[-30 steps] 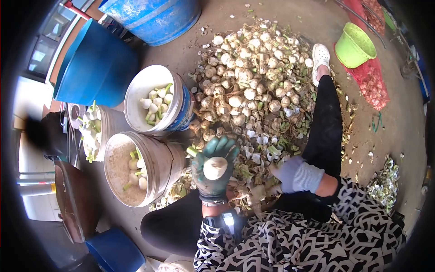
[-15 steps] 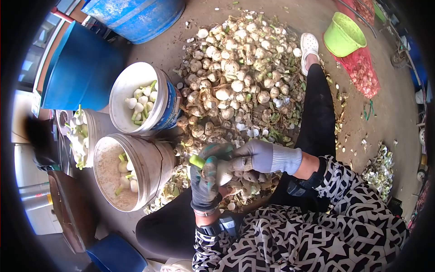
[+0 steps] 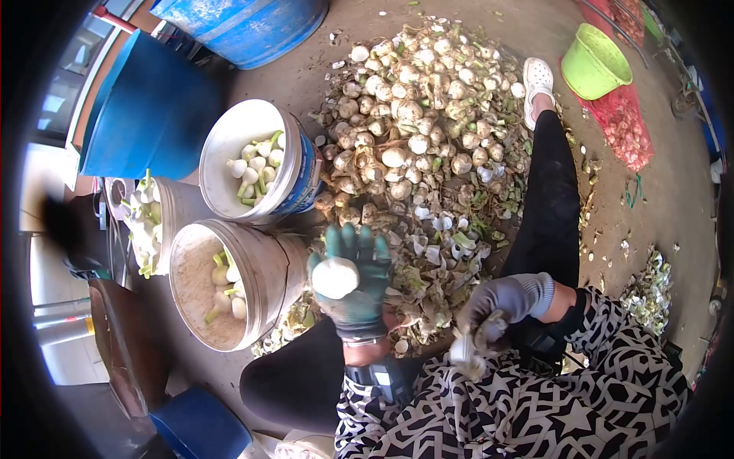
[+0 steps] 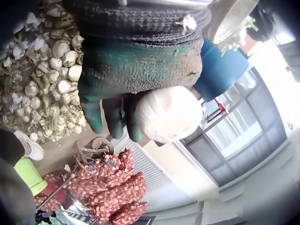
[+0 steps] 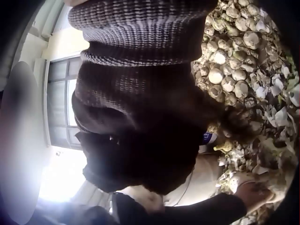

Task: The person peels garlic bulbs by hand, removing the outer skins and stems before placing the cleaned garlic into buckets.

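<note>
My left hand (image 3: 355, 287), in a green-coated glove, is palm up with its fingers straight and spread. A white garlic bulb (image 3: 335, 278) rests on it near the thumb side; in the left wrist view the bulb (image 4: 168, 114) shows its pale, smooth underside, and its stem is hidden. My right hand (image 3: 501, 302), in a grey glove, is curled over my lap and pinches papery garlic skin (image 3: 468, 353) that hangs from its fingers. The right wrist view shows that glove (image 5: 140, 108) dark, its fingertips hidden.
A heap of unpeeled garlic (image 3: 417, 115) lies ahead, with loose skins (image 3: 428, 298) nearer me. At left stand a white bucket (image 3: 214, 153) and a dusty bucket (image 3: 195, 314), both holding peeled garlic. A green bucket (image 3: 596, 61) stands beyond my outstretched leg (image 3: 547, 206).
The hands came together at the bulb, then parted: my right hand drew back toward my lap with skin in its fingers. The bulb on my left palm now looks whiter.
</note>
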The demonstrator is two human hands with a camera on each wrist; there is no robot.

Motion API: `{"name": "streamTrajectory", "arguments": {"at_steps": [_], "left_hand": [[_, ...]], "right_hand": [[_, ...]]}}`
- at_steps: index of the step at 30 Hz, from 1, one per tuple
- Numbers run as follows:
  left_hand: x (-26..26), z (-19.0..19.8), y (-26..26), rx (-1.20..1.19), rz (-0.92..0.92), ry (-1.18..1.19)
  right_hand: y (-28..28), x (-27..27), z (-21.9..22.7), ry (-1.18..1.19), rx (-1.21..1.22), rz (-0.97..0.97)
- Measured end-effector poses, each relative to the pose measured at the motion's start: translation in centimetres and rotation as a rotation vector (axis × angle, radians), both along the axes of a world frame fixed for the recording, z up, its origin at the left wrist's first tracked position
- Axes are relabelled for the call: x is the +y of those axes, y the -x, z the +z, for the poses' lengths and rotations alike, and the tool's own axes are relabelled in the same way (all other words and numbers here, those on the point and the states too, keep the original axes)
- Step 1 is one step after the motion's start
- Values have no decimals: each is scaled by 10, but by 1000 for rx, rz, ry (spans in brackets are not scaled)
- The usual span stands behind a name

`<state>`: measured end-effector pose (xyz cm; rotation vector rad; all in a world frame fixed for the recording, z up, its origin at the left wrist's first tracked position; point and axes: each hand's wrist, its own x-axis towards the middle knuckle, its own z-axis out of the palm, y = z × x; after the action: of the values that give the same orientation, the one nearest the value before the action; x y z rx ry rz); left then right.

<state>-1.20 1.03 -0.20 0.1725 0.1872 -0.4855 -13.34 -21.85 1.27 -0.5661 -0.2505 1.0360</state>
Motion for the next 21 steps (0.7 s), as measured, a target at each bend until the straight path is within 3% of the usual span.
{"name": "streamTrajectory", "arguments": {"at_steps": [2, 3, 4, 5, 6, 8, 9, 10, 11, 12, 13, 15, 17, 19, 20, 21], "left_hand": [[32, 1, -18, 43, 161, 106], [58, 11, -29, -25, 281, 54], [81, 25, -35, -86, 401, -2], [84, 43, -34, -101, 447, 2], [83, 56, -33, -121, 506, 6], [66, 54, -31, -81, 420, -60], [59, 33, -30, -37, 355, -105], [32, 36, -28, 77, 351, -289], [20, 25, -25, 100, 232, -400], [10, 13, -26, 120, 124, -417], [-2, 6, -24, 156, 75, -503], [-8, -31, -26, 96, -30, -581], [-10, -51, -26, 48, -63, -645], [-15, -58, -23, -135, -117, -1123], [-17, -65, -21, -172, -117, -1126], [-23, -68, -18, -176, -102, -1052]], "right_hand": [[-12, 12, -17, 775, -501, 254], [-13, 19, -28, 1225, -1108, 300], [-26, 24, -23, 1583, -1201, 633], [-30, 17, -64, 1735, -1209, 507], [-51, 6, -71, 1728, -978, 316], [-96, -5, -78, 1782, -776, -73], [-118, -5, -82, 1824, -784, -237], [-148, -5, -93, 1897, -730, -240], [-181, -7, -114, 1885, -683, -253], [-205, -5, -107, 1914, -607, -244], [-235, -6, -138, 1927, -550, -196], [-264, -2, -165, 1987, -661, -240], [-270, -1, -175, 1989, -729, -266], [-253, 2, -161, 1819, -782, -551], [-229, 5, -147, 1674, -698, -660], [-207, 15, -135, 1698, -678, -643]]}}
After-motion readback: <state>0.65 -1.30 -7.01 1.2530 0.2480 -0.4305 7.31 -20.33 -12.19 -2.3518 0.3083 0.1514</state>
